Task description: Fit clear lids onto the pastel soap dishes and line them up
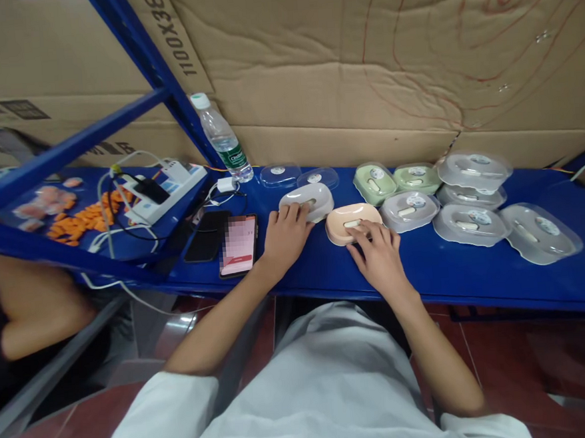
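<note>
A white oval plastic dish (pixel 321 193), like a soap dish, sits under the fingers of my left hand (pixel 288 236). Those fingers curl over its near side, the thumb by the front edge, close to a pale oblong piece in it. To the right is a peach dish (pixel 340 219) of the same shape. My right hand (pixel 382 256) has its fingers inside that dish, touching a small white oblong piece (pixel 353 223), while the thumb lies at the front rim. Two clear lids (pixel 280 175) with round stickers lie behind the white dish.
Right of my hands stand green dishes (pixel 374 183) and several whitish covered dishes (pixel 473 223), some stacked. Leftward are two phones (pixel 239 246), a water bottle (pixel 224 140), a power strip (pixel 170 187) with cables, and orange pieces (pixel 85 220) beyond a blue frame bar. Another person's limb (pixel 43 310) shows at left.
</note>
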`<control>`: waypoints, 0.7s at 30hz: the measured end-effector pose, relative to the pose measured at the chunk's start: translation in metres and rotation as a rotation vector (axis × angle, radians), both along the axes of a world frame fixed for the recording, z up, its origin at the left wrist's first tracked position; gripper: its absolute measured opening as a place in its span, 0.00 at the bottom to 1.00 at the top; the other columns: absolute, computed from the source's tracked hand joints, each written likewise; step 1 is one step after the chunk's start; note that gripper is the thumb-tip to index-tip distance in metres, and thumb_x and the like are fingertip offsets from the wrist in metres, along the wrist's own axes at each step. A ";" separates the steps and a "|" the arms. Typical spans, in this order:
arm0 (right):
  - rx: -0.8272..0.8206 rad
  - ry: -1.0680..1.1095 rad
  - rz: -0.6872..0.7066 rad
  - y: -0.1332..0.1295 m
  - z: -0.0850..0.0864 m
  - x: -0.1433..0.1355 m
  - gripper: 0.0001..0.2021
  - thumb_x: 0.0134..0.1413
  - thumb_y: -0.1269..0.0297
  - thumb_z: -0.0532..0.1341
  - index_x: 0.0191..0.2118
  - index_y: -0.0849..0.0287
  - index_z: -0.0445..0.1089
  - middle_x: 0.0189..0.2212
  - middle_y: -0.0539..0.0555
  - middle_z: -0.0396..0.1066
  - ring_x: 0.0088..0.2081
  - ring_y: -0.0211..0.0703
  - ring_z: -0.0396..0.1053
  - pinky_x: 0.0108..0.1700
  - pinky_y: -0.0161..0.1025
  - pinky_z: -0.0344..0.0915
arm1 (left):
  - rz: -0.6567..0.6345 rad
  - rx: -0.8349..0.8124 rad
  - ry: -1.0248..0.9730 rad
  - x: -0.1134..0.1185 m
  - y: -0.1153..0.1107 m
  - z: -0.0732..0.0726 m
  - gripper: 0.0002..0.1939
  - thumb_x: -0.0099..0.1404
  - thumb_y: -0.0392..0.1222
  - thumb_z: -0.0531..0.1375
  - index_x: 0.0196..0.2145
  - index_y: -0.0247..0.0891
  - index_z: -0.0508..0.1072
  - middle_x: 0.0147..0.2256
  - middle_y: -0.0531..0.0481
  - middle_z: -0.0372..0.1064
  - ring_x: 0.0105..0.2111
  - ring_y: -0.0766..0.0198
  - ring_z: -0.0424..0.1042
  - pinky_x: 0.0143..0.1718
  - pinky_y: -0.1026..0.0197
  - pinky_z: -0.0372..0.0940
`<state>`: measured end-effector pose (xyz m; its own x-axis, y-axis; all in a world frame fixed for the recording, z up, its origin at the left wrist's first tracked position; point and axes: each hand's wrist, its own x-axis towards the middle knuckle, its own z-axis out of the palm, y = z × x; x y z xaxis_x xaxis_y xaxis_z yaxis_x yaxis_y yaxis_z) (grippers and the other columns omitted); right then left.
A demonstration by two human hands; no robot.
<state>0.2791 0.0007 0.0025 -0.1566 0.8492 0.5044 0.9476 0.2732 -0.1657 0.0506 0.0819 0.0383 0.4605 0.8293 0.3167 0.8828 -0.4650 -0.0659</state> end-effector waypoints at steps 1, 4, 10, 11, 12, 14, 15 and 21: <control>0.000 0.008 -0.007 0.000 0.001 0.000 0.16 0.73 0.60 0.58 0.61 0.54 0.73 0.60 0.64 0.71 0.61 0.61 0.65 0.60 0.57 0.59 | -0.001 -0.004 0.008 -0.001 -0.001 0.000 0.23 0.78 0.45 0.53 0.67 0.36 0.66 0.60 0.31 0.70 0.58 0.37 0.68 0.52 0.40 0.63; -0.007 0.039 -0.016 0.000 0.002 0.000 0.16 0.72 0.62 0.58 0.60 0.56 0.73 0.56 0.64 0.73 0.57 0.60 0.67 0.57 0.55 0.62 | -0.019 -0.021 0.039 -0.004 -0.003 0.001 0.20 0.77 0.43 0.55 0.63 0.37 0.69 0.61 0.32 0.71 0.57 0.37 0.69 0.52 0.40 0.63; 0.062 0.224 -0.043 0.000 0.002 0.001 0.16 0.70 0.70 0.55 0.59 0.62 0.71 0.61 0.70 0.65 0.62 0.61 0.66 0.59 0.54 0.69 | -0.028 -0.022 0.009 -0.029 -0.025 -0.001 0.18 0.75 0.38 0.57 0.61 0.42 0.73 0.60 0.39 0.74 0.60 0.39 0.68 0.53 0.39 0.65; 0.068 0.252 -0.043 -0.001 0.002 0.001 0.15 0.70 0.71 0.54 0.56 0.62 0.72 0.59 0.70 0.67 0.61 0.60 0.68 0.58 0.53 0.70 | -0.028 -0.031 0.000 -0.034 -0.033 -0.001 0.18 0.75 0.38 0.58 0.60 0.42 0.73 0.60 0.40 0.74 0.60 0.39 0.68 0.53 0.40 0.66; 0.056 0.257 -0.018 -0.001 0.002 0.001 0.14 0.71 0.71 0.53 0.54 0.61 0.73 0.56 0.68 0.70 0.59 0.58 0.70 0.57 0.53 0.71 | -0.035 -0.042 -0.004 -0.038 -0.041 -0.001 0.17 0.75 0.38 0.58 0.59 0.42 0.74 0.59 0.40 0.75 0.60 0.40 0.68 0.53 0.40 0.67; -0.011 0.209 0.085 -0.001 0.002 0.000 0.13 0.72 0.70 0.53 0.51 0.59 0.74 0.50 0.63 0.76 0.54 0.56 0.74 0.57 0.52 0.71 | -0.075 -0.060 -0.011 -0.043 -0.059 0.001 0.16 0.74 0.38 0.60 0.57 0.43 0.75 0.57 0.42 0.77 0.59 0.42 0.70 0.52 0.42 0.68; -0.052 0.174 0.139 -0.001 0.002 0.000 0.13 0.73 0.69 0.54 0.53 0.59 0.74 0.50 0.62 0.78 0.54 0.55 0.75 0.58 0.53 0.71 | -0.111 -0.069 -0.015 -0.044 -0.068 0.001 0.16 0.73 0.37 0.61 0.57 0.44 0.76 0.56 0.43 0.77 0.58 0.43 0.71 0.52 0.43 0.68; -0.130 0.160 0.231 -0.002 0.004 -0.002 0.20 0.77 0.65 0.49 0.65 0.60 0.69 0.64 0.64 0.72 0.66 0.55 0.69 0.67 0.57 0.64 | -0.283 -0.078 -0.045 -0.034 -0.088 0.001 0.13 0.74 0.38 0.62 0.55 0.44 0.76 0.56 0.43 0.77 0.57 0.45 0.73 0.51 0.45 0.67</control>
